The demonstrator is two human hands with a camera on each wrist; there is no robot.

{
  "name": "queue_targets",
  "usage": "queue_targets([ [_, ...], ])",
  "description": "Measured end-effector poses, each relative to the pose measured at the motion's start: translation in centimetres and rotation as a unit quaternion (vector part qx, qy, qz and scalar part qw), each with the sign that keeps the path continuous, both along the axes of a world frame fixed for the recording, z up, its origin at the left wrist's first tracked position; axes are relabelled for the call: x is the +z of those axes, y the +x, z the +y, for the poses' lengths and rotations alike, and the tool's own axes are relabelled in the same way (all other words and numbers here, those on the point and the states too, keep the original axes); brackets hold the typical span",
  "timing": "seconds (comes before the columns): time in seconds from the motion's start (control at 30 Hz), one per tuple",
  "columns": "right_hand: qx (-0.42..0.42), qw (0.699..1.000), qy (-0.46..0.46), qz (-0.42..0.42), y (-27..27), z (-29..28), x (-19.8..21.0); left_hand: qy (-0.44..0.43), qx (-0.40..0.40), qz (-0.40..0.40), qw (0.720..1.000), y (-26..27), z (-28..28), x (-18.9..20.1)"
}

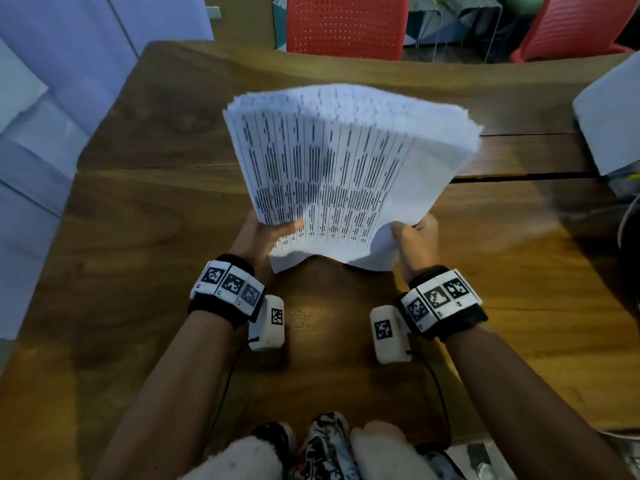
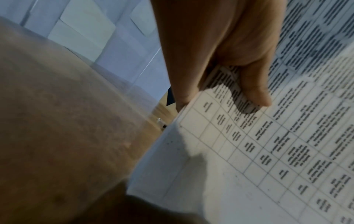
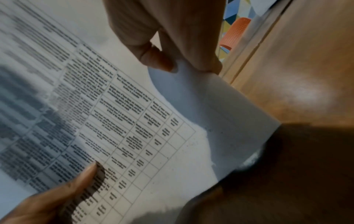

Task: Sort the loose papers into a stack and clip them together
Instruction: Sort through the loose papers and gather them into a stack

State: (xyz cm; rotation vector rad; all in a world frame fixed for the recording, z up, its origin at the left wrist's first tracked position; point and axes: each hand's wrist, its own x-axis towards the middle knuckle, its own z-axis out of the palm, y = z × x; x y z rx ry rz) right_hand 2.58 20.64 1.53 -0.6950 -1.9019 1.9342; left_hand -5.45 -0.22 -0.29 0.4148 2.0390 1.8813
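A thick stack of printed papers [image 1: 349, 161] with table text is lifted above the wooden table [image 1: 145, 209], its far end fanned and drooping. My left hand [image 1: 277, 230] grips the stack's near left edge, thumb on top. In the left wrist view the thumb [image 2: 254, 91] presses on the printed sheet [image 2: 268, 151]. My right hand [image 1: 415, 233] pinches the near right corner. The right wrist view shows its thumb and fingers [image 3: 161, 60] pinching the paper [image 3: 134, 121], and the left hand's thumb [image 3: 80, 178] at lower left. No clip is in view.
More white paper [image 1: 609, 109] lies at the table's right edge. Two red chairs [image 1: 346, 26] stand beyond the far edge. Pale floor tiles [image 1: 52, 81] show to the left. Feet in patterned footwear [image 1: 325, 445] are below the near edge.
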Motion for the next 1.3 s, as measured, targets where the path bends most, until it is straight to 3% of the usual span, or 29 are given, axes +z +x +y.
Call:
queue_targets([
  [0.13, 0.016, 0.999, -0.008, 0.036, 0.2, 0.6, 1.5, 0.026, -0.013, 0.031, 0.999, -0.1, -0.4, 1.4],
  [0.3, 0.074, 0.997, -0.005, -0.017, 1.0, 0.7, 0.7, 0.034, -0.011, 0.023, 0.999, 0.6, -0.3, 0.8],
  [0.47, 0.054, 0.998, -0.033, -0.022, 0.2, 0.4, 0.6, 0.073, -0.031, 0.011, 0.997, 0.5, 0.3, 1.9],
  [0.73, -0.004, 0.999, -0.048, 0.005, 0.6, -1.0, 2.1, 0.104, 0.076, 0.02, 0.992, 0.9, 0.0, 1.3],
  [0.93, -0.025, 0.998, -0.044, -0.044, 1.4, -1.9, 1.1, -0.021, 0.065, 0.001, 0.998, 0.7, 0.1, -0.6],
  [1.03, -0.003, 0.999, -0.014, -0.049, 1.1, -1.6, 0.8, -0.019, 0.076, 0.007, 0.997, 0.8, 0.0, -0.9],
  [1.17, 0.034, 0.998, -0.015, 0.058, 0.7, 0.0, 4.5, -0.031, 0.076, 0.034, 0.996, 0.6, -0.3, -0.8],
  [1.23, 0.063, 0.985, 0.084, 0.133, 0.6, 1.0, 8.3, -0.04, 0.074, 0.037, 0.996, 0.4, -0.2, -1.1],
  [1.3, 0.103, 0.947, 0.275, 0.128, 0.6, 1.2, 12.0, -0.03, 0.073, 0.028, 0.996, 0.2, -0.3, -1.3],
])
